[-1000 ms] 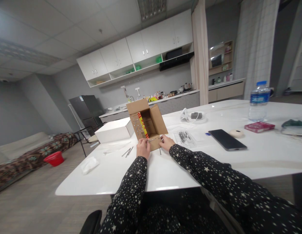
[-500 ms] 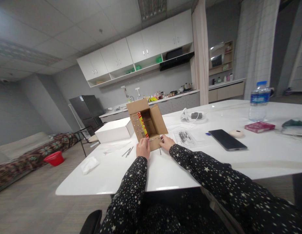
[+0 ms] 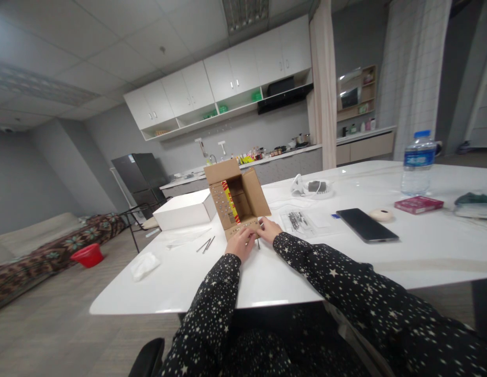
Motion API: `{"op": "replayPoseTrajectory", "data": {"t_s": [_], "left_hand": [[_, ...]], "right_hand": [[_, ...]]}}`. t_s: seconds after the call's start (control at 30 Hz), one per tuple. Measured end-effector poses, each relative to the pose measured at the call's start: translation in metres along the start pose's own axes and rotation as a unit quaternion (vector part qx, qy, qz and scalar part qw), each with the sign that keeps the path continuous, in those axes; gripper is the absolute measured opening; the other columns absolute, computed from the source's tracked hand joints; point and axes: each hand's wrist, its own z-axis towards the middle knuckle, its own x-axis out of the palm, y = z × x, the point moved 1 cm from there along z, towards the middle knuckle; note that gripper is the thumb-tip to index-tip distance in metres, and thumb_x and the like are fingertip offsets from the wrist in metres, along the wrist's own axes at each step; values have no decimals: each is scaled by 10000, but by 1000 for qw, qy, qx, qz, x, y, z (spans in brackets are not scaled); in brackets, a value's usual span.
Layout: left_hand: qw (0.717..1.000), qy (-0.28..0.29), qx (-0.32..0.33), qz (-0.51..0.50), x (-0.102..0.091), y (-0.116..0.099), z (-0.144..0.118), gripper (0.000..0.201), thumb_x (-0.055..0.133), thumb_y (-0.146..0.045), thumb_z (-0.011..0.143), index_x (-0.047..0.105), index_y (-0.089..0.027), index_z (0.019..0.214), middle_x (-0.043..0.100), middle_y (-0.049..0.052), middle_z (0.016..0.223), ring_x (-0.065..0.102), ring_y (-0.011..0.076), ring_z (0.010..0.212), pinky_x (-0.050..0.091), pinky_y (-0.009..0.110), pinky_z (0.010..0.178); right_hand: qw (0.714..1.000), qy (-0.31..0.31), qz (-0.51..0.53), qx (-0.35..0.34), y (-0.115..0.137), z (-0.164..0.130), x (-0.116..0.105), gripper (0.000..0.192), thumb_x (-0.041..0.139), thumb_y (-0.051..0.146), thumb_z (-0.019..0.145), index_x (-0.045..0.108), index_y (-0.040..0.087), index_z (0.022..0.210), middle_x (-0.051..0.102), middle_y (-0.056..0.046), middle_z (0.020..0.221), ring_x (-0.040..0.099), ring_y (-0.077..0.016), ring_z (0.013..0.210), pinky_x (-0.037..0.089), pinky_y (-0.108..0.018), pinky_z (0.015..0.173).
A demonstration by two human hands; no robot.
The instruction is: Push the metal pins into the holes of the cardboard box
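Nearest, left hand (image 3: 240,244) curled over the front flap of the cardboard box (image 3: 236,201), fingers bent onto it; right hand (image 3: 269,229) pinching the same flap's right end. Box open-fronted on the white table (image 3: 267,272). Beyond, white box (image 3: 183,209); rightward, phone (image 3: 366,225) and water bottle (image 3: 416,162).

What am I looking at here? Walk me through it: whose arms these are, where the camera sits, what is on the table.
No machine here: a person wears a camera on the head, looking forward and down. The starry sleeves are that person's own arms. Left hand and right hand rest at the near flap of an open cardboard box lying on its side on a white table. Whether the fingers grip anything is too small to tell. Around it lie a white box, thin metal rods, a dark phone, a water bottle and a red packet.
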Motion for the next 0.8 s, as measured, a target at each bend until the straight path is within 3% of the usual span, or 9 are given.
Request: {"op": "replayPoseTrajectory", "data": {"t_s": [0.5,0.8], "left_hand": [[996,75,18,-34,-4,-10,-3,110,542,-202,772,627,-201,843,620,36,834,602,144,744,489,272,713],[993,112,31,-24,-5,-14,-2,142,539,-224,749,623,-206,862,611,44,900,609,170,832,492,294,783]], "right_hand": [[1000,-9,-6,-12,-1,-1,1,258,552,303,769,524,218,1011,684,-22,868,622,-190,817,362,-259,657],[1000,-7,8,-12,-1,-2,0,253,553,303,765,528,225,1004,683,-5,857,615,-174,780,354,-248,630]]}}
